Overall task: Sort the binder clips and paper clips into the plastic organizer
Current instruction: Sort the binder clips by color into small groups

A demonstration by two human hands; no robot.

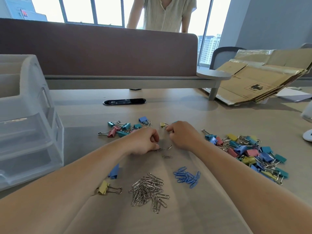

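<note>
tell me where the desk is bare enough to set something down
Bare: the strip between the cable port and the far clips, running right toward the cardboard; also beside the organizer. Crowded: the right clip pile and the paper clips in front.

- The left hand (145, 141), fingers curled, pinches a silver paper clip (159, 149) against the table.
- The right hand (182, 134), also curled, pinches the wire handle of a small yellow binder clip (163, 124).
- Two loose paper clips (168, 147) lie between the hands.
- A silver clip pile (148, 191) and blue paper clips (187, 177) lie between the forearms.
- A large binder clip heap (244, 152) lies right of the right hand, and a smaller cluster (125, 127) just beyond the left.
- The plastic organizer (30, 132) stands well left of the left hand.
</note>
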